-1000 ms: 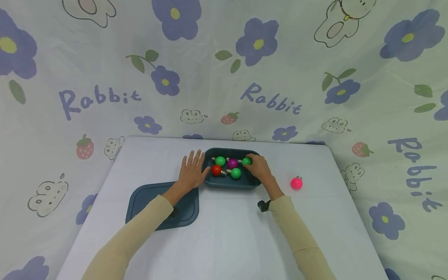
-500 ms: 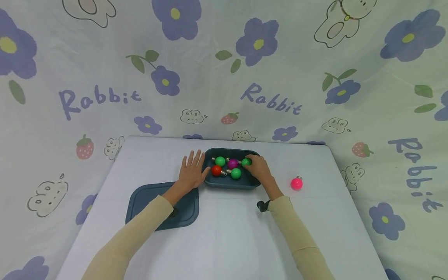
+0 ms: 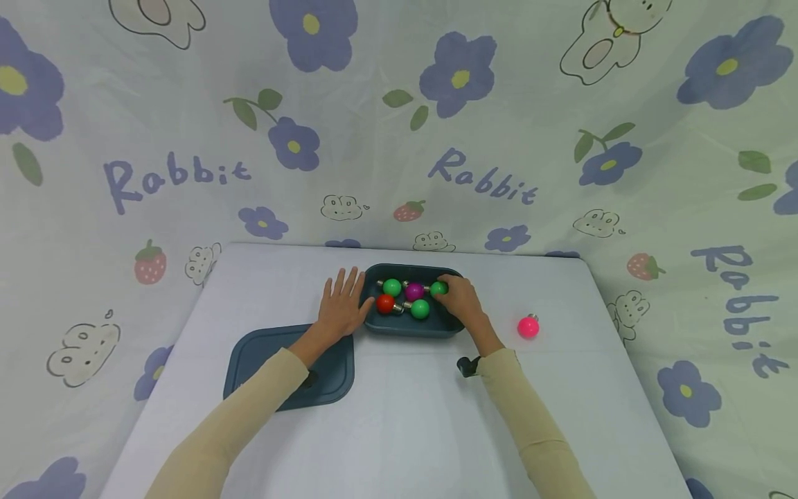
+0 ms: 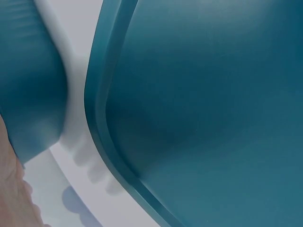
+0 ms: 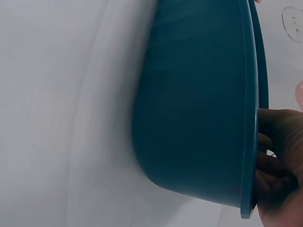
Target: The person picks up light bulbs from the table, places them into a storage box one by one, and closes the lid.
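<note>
In the head view a dark teal bin holds several round bulbs with metal screw bases. My right hand reaches over its right end, thumb and fingers pinching a green bulb. Left of that bulb lie a purple bulb, a red bulb and two more green ones. My left hand lies with fingers spread and straight against the bin's left end. The right wrist view shows the bin's outer wall and my right hand curled over the rim, its bulb hidden there.
A teal lid lies on the white table left of the bin, under my left forearm; it fills much of the left wrist view. One pink bulb rests on the table right of my right wrist. A printed cloth hangs behind the table.
</note>
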A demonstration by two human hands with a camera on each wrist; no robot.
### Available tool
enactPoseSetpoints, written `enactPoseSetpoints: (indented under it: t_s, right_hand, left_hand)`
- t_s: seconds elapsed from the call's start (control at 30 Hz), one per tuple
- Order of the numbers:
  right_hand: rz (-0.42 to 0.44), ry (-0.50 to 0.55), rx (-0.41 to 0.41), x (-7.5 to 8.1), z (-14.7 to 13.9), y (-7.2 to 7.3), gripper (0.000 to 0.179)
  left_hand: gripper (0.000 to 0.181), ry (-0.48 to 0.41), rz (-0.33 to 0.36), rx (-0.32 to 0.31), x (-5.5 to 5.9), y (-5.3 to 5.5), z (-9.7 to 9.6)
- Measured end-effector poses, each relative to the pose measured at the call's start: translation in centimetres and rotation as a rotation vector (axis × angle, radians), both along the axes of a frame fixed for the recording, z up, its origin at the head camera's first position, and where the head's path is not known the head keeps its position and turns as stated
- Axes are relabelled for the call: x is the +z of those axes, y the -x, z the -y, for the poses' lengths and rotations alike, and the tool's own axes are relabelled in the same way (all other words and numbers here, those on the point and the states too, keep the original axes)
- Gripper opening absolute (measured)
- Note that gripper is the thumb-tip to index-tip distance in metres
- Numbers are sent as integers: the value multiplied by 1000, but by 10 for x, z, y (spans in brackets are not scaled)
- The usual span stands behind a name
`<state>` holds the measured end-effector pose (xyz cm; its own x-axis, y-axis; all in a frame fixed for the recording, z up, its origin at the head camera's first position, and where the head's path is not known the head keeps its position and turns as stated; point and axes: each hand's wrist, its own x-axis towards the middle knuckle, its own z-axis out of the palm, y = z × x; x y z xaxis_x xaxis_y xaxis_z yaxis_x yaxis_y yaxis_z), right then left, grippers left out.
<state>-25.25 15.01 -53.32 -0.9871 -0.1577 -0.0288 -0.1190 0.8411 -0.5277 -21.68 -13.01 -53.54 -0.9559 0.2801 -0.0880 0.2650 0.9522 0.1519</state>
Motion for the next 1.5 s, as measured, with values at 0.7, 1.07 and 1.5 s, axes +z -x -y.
enactPoseSetpoints:
  t_s: [0.7,1.07,1.5]
  right_hand:
    - [10,123,-34,3,-5,-2,40]
    - [-25,320,-47,5,-23,-8,39]
    - [-39,346,-49,11,-51,-23,38]
  left_hand:
    - [72,6,13,8,1,0,0]
    - [72,-4,24,15,0,0,0]
    - [72,2,28,14,2,0,0]
